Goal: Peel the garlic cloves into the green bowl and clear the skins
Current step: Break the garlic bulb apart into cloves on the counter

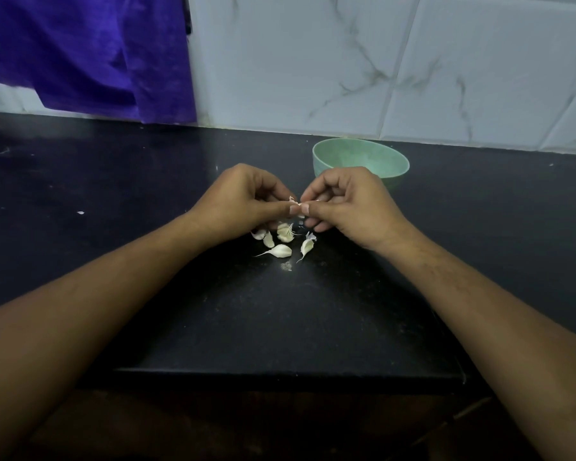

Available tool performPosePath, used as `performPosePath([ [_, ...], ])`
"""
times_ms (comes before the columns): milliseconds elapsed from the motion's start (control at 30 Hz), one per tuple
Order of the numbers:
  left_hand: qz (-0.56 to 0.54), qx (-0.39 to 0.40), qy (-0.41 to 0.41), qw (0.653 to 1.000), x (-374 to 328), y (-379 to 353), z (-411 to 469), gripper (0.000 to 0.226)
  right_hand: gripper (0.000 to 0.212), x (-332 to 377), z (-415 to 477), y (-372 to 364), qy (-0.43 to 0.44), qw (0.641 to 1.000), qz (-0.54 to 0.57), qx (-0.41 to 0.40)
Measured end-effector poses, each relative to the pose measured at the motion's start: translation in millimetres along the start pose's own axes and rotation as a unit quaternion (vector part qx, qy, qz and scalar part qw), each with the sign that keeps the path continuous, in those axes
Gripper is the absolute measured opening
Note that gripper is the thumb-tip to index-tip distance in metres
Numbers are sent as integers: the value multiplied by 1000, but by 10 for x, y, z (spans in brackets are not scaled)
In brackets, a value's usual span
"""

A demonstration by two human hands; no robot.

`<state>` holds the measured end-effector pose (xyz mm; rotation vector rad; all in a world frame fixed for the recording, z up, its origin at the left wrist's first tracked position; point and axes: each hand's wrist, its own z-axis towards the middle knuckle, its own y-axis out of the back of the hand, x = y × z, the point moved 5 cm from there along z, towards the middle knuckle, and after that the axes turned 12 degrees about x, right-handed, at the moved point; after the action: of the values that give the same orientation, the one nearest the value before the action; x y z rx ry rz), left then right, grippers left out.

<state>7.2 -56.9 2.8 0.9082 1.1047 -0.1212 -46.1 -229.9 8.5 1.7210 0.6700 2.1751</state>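
Both hands meet above the black counter (280, 311). My left hand (243, 201) and my right hand (343, 204) pinch one small garlic clove (296, 201) between thumbs and fingertips; most of it is hidden by the fingers. Just below the hands, several unpeeled garlic cloves (281, 250) lie loose on the counter with a few bits of skin (310, 235). The green bowl (359, 158) stands behind my right hand, close to the wall; its inside is partly hidden by the hand.
A purple cloth (90, 51) hangs over the white marble-tiled wall (379, 61) at the back left. Tiny white flecks (80, 212) dot the counter on the left. The counter's front edge (280, 374) runs below my forearms.
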Motion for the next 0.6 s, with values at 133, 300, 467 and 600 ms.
performPosePath([
  [133,-46,3,10,999,47,-7,12,12,7,-25,4,-35,1,1000,-4,-9],
  [300,-95,15,24,995,48,-41,7,14,7,-49,8,-21,2,1000,-7,-2],
  [467,-144,35,38,988,63,-12,13,12,6,-23,15,8,-8,998,55,29],
  [600,-171,52,50,983,82,-1,6,12,4,-20,5,45,-25,996,71,40],
])
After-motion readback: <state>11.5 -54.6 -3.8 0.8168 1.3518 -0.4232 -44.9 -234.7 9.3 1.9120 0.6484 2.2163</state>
